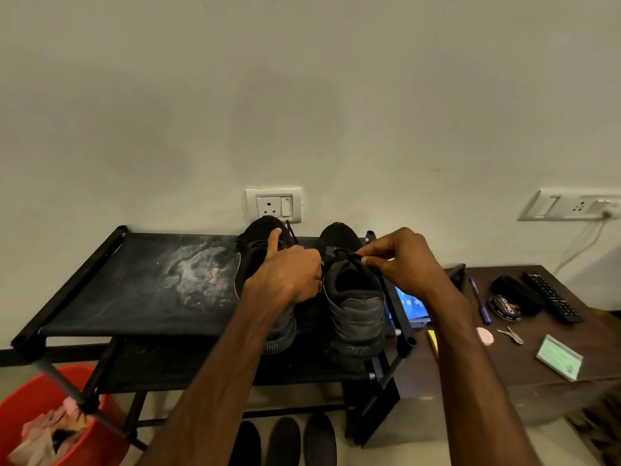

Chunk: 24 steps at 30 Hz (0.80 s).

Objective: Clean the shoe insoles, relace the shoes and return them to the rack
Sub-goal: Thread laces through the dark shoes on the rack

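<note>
1. On the top shelf of the rack (134, 297) both shoes stand side by side, heels towards me, at its right end. The left shoe (263, 228) is half hidden under my forearm; the right shoe (356, 304) is the one being worked on.
2. My right hand (403, 260) pinches the lace (342, 253) between thumb and fingertips, just above the tongue.
3. My left hand (285, 274) has its fingers curled in at the gap between the shoes, against the right shoe's collar, with the thumb stretched forward over the left shoe. Whether it holds a lace end, I cannot tell.
4. Risks, as I judge them:
   - The right shoe's heel overhangs the shelf's front edge, so a hard tug on the lace could tip it off.
   - Black lace on black shoe in dim light makes it easy to miss an eyelet.
   - My right forearm passes above the desk (504, 364), and a wide pull could sweep something off it.
5. Count:
   - two shoes on the rack, three dark toe caps (284, 442) on the floor beneath
   - one polish tin (505, 308), one remote (551, 297), one pen (479, 301)
   - one red bucket (40, 398), two wall sockets (274, 205)
</note>
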Available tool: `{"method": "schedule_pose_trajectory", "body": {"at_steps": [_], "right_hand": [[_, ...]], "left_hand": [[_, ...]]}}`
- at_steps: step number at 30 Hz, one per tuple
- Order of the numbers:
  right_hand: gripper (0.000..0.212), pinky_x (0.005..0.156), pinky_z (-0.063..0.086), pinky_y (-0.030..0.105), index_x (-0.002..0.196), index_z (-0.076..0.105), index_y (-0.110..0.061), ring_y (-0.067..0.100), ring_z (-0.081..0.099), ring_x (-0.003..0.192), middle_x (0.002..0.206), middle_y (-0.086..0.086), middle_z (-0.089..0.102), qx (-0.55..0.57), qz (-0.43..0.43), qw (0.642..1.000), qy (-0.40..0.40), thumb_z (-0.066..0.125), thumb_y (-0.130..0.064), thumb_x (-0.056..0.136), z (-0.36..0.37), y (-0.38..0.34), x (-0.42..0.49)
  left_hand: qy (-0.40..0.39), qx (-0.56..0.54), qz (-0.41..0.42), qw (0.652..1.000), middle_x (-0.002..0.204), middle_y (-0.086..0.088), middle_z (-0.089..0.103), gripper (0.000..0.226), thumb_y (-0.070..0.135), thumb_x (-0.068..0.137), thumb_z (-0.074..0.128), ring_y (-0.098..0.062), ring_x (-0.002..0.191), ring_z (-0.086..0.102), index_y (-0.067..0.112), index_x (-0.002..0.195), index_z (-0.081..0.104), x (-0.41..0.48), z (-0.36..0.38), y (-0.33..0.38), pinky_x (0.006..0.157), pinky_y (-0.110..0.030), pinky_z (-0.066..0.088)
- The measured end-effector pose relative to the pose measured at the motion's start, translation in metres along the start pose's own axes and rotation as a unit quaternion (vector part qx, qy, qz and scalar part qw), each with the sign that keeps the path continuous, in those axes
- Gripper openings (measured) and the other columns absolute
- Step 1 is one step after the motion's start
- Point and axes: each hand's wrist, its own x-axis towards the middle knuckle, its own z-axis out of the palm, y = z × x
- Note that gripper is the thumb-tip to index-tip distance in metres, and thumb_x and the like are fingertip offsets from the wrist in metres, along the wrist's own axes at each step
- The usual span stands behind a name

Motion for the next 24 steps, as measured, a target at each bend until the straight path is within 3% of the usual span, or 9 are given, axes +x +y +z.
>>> {"method": "schedule_pose_trajectory", "body": {"at_steps": [4, 6, 9, 11, 14, 17, 19, 22, 24], "right_hand": [[0.020, 0.069, 0.043, -0.003, 0.101, 0.083, -0.019, -0.008, 0.068, 0.082, 0.097, -0.005, 0.079, 0.003, 0.001, 1.000, -0.012, 0.075, -0.005, 0.090, -0.005, -0.001, -0.001], [0.028, 0.071, 0.039, -0.006, 0.104, 0.082, -0.019, -0.002, 0.067, 0.093, 0.104, -0.006, 0.078, -0.006, -0.009, 1.000, 0.012, 0.066, 0.000, 0.094, -0.006, -0.010, 0.000], [0.039, 0.076, 0.040, -0.006, 0.100, 0.082, -0.018, 0.003, 0.068, 0.099, 0.103, -0.007, 0.077, 0.019, -0.042, 0.996, 0.080, 0.054, 0.008, 0.092, -0.001, -0.039, -0.001], [0.044, 0.079, 0.049, 0.003, 0.095, 0.083, -0.019, 0.002, 0.071, 0.091, 0.096, -0.008, 0.079, 0.033, -0.075, 0.993, 0.087, 0.052, 0.011, 0.085, 0.005, -0.060, -0.004], [0.045, 0.072, 0.054, 0.012, 0.090, 0.083, -0.022, 0.001, 0.070, 0.076, 0.087, -0.010, 0.078, 0.019, -0.098, 0.994, 0.038, 0.053, 0.010, 0.081, 0.019, -0.085, -0.006], [0.029, 0.078, 0.051, 0.011, 0.094, 0.082, -0.025, 0.000, 0.068, 0.081, 0.088, -0.015, 0.074, -0.052, -0.094, 0.992, -0.061, 0.070, 0.000, 0.084, 0.037, -0.090, -0.006], [0.025, 0.082, 0.055, 0.021, 0.094, 0.080, -0.026, 0.005, 0.068, 0.085, 0.091, -0.012, 0.073, -0.130, -0.075, 0.983, -0.104, 0.076, -0.005, 0.081, 0.047, -0.084, -0.004], [0.024, 0.088, 0.057, 0.034, 0.090, 0.079, -0.030, 0.011, 0.069, 0.092, 0.094, -0.012, 0.074, -0.159, -0.016, 0.984, -0.078, 0.080, -0.010, 0.078, 0.049, -0.076, 0.000], [0.026, 0.091, 0.056, 0.038, 0.097, 0.076, -0.035, 0.013, 0.066, 0.101, 0.102, -0.014, 0.073, -0.191, 0.012, 0.980, -0.058, 0.086, -0.024, 0.075, 0.045, -0.076, 0.002]], "left_hand": [[0.018, -0.041, -0.018, 0.999, 0.090, 0.000, 0.065, 0.027, 0.032, 0.101, 0.058, -0.025, 0.125, 0.050, 0.019, 0.079, 0.067, -0.002, -0.004, -0.010, 0.117, -0.062, -0.017], [0.039, -0.078, -0.022, 0.996, 0.097, 0.000, 0.070, 0.029, 0.034, 0.101, 0.056, -0.023, 0.123, 0.052, 0.020, 0.081, 0.071, -0.006, -0.010, -0.019, 0.120, -0.060, -0.012], [0.112, -0.177, 0.004, 0.978, 0.099, 0.010, 0.074, 0.032, 0.033, 0.101, 0.057, -0.015, 0.108, 0.062, 0.025, 0.072, 0.070, -0.017, -0.020, -0.034, 0.122, -0.054, 0.018], [0.179, -0.232, 0.007, 0.956, 0.113, 0.010, 0.074, 0.020, 0.029, 0.099, 0.061, -0.013, 0.109, 0.065, 0.024, 0.092, 0.079, -0.026, -0.024, -0.041, 0.111, -0.046, 0.041], [0.240, -0.232, -0.037, 0.942, 0.126, 0.007, 0.069, 0.026, 0.022, 0.094, 0.068, -0.014, 0.120, 0.059, 0.025, 0.120, 0.073, -0.040, -0.022, -0.057, 0.105, -0.035, 0.047], [0.219, -0.221, -0.111, 0.944, 0.137, 0.001, 0.057, 0.053, 0.023, 0.086, 0.076, -0.021, 0.130, 0.047, 0.027, 0.135, 0.057, -0.045, -0.010, -0.074, 0.106, -0.039, 0.045], [0.183, -0.248, -0.161, 0.938, 0.140, -0.001, 0.052, 0.070, 0.033, 0.081, 0.082, -0.023, 0.130, 0.049, 0.026, 0.142, 0.047, -0.045, 0.000, -0.084, 0.106, -0.043, 0.046], [0.132, -0.313, -0.196, 0.920, 0.143, -0.001, 0.049, 0.092, 0.046, 0.070, 0.089, -0.023, 0.128, 0.051, 0.022, 0.144, 0.040, -0.043, 0.008, -0.086, 0.105, -0.046, 0.047], [0.113, -0.310, -0.215, 0.919, 0.137, -0.002, 0.052, 0.093, 0.045, 0.066, 0.091, -0.025, 0.124, 0.054, 0.020, 0.140, 0.042, -0.041, 0.012, -0.086, 0.103, -0.047, 0.049]]}}
